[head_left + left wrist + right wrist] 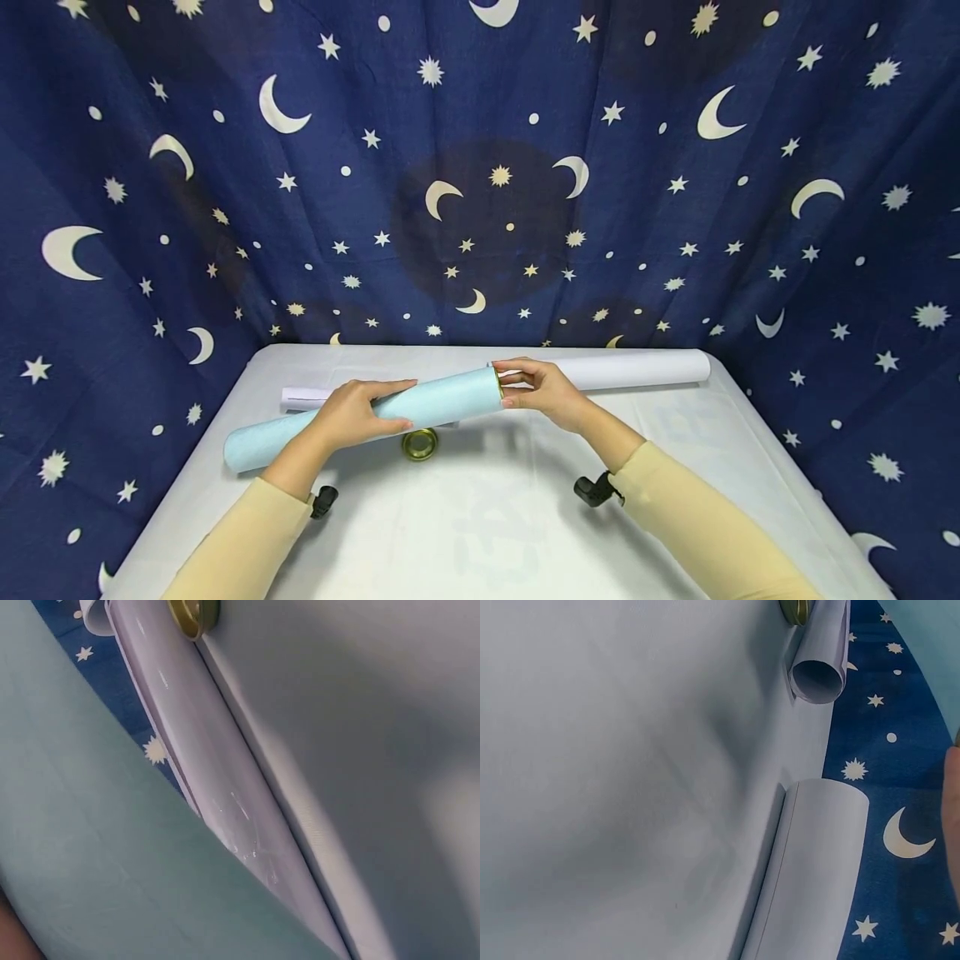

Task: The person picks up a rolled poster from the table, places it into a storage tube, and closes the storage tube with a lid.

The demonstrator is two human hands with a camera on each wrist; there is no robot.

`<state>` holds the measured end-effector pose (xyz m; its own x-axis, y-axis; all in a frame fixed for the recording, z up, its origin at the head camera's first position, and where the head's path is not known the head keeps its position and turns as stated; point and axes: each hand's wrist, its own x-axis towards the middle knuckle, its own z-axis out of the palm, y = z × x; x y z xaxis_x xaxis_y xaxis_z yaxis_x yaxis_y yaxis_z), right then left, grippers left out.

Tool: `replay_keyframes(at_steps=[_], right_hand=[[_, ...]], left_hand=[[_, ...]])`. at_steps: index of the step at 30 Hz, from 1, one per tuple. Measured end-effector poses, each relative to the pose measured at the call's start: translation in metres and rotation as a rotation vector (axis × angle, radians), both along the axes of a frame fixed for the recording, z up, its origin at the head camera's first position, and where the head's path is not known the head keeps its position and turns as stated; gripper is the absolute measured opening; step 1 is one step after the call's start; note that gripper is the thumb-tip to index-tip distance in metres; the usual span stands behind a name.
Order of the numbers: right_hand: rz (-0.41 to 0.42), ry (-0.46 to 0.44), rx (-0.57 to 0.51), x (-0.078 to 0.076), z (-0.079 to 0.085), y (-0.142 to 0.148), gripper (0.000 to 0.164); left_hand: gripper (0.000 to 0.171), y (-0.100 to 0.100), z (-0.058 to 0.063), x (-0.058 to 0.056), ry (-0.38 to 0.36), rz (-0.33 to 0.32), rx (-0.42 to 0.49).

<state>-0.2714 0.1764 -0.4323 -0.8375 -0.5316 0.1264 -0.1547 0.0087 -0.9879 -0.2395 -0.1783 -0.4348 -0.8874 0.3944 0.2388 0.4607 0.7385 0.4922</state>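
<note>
A long light blue tube [442, 402] is held up at a slant over the table, its right end higher and edged with a gold rim [498, 383]. My left hand [352, 417] grips it around the middle, thumb at the near side. At the rimmed end, my right hand [546, 392] holds the edge between thumb and fingers. Below the tube a round gold lid [419, 445] lies on the table. The left wrist view has the tube [90, 825] across its left side; the right wrist view catches only its edge [922, 645] and a bit of finger.
Toward the back right lies a white paper roll [645, 369]. A thinner pale roll [300, 398] lies behind the blue tube, partly covered by it; its open end [817, 681] shows in the right wrist view. A dark blue curtain [480, 167] surrounds the white table [465, 517].
</note>
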Motion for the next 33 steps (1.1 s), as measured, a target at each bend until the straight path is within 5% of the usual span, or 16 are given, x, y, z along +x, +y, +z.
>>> replay_keyframes(at_steps=[14, 24, 33], right_hand=[[-0.035, 0.022, 0.086, 0.003, 0.003, 0.018, 0.050], [-0.188, 0.127, 0.236, 0.000, 0.013, 0.045, 0.037], [-0.221, 0.284, 0.429, -0.010, 0.017, 0.066, 0.035]], left_hand=[[0.067, -0.011, -0.009, 0.002, 0.053, -0.048, -0.069], [0.067, -0.017, 0.010, -0.011, 0.107, -0.074, -0.171], [0.068, -0.023, 0.024, -0.030, 0.089, -0.074, -0.215]])
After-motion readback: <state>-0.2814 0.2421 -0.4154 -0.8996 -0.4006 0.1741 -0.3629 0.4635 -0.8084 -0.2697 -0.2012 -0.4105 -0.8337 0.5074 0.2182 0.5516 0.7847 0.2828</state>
